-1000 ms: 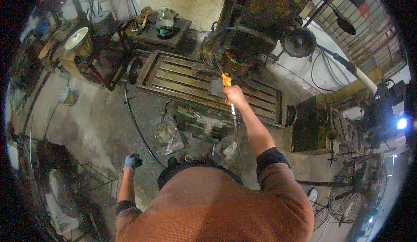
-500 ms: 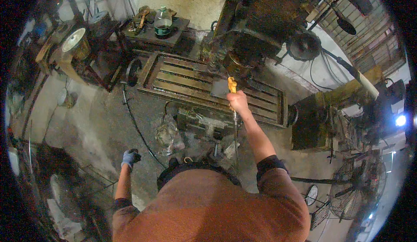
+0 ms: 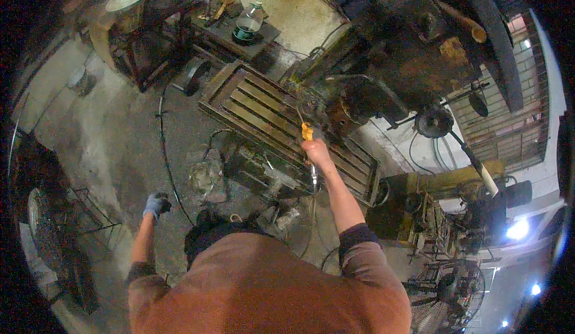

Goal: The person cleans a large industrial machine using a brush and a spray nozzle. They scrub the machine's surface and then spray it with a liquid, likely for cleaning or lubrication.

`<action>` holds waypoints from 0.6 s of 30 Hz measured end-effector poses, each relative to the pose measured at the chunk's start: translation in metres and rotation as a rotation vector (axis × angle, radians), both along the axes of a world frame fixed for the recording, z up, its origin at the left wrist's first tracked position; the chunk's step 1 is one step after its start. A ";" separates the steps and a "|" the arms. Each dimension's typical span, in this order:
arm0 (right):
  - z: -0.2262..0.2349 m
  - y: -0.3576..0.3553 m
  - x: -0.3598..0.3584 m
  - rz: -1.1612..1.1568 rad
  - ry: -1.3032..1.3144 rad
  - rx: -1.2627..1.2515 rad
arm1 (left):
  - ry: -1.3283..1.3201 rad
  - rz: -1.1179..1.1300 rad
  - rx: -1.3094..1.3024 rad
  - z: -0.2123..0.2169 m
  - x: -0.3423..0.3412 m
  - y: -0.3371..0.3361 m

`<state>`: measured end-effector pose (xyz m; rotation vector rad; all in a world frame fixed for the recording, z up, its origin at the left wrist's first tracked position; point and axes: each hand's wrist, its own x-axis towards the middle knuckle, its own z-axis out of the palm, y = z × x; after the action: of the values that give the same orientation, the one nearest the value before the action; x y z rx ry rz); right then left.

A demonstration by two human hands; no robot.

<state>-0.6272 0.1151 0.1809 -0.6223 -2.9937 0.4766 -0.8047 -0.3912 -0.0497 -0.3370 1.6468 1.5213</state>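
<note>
My bare right hand (image 3: 315, 152) is closed round a yellow air blow gun (image 3: 307, 131). The gun's thin nozzle points away from me, toward the dark machine head. A hose (image 3: 313, 208) hangs from its handle toward the floor. Beneath the gun lies a long slotted milling machine table (image 3: 251, 99), its bars oily and brown. Out to the left, my left hand (image 3: 156, 204) hangs low in a grey-blue glove with dark fingers. Those fingers look curled in; whether anything is inside them is hidden.
A bottle with green liquid (image 3: 248, 23) stands on a side bench behind the table. A pale round container (image 3: 127, 0) sits at the upper left. A black cable (image 3: 163, 148) crosses the floor. A clear plastic bag (image 3: 205, 178) lies below the machine. At the lower right stands a caged fan (image 3: 446, 292).
My view has turned, so the machine table appears more tilted. The blow gun stays in my right hand, shifted slightly left over the slots. My left hand remains low at the side.
</note>
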 end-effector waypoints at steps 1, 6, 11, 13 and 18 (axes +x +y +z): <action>-0.004 0.005 -0.009 -0.003 -0.004 0.026 | -0.012 -0.003 -0.009 -0.004 0.000 -0.001; -0.020 0.001 -0.060 -0.381 0.008 -0.448 | 0.024 -0.015 -0.063 -0.003 -0.009 -0.001; -0.005 -0.013 -0.042 -0.032 -0.038 -0.097 | -0.104 0.056 0.151 -0.004 -0.022 -0.005; 0.001 -0.011 -0.014 0.071 0.062 0.041 | -0.228 0.055 0.431 -0.027 -0.032 -0.029; 0.006 0.010 0.123 -0.044 -0.106 0.352 | -0.076 0.051 0.066 -0.029 -0.014 -0.053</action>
<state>-0.5047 0.1251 0.1867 -0.6943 -3.0404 -0.0904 -0.8183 -0.4438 -0.0783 -0.3988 1.5359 1.5776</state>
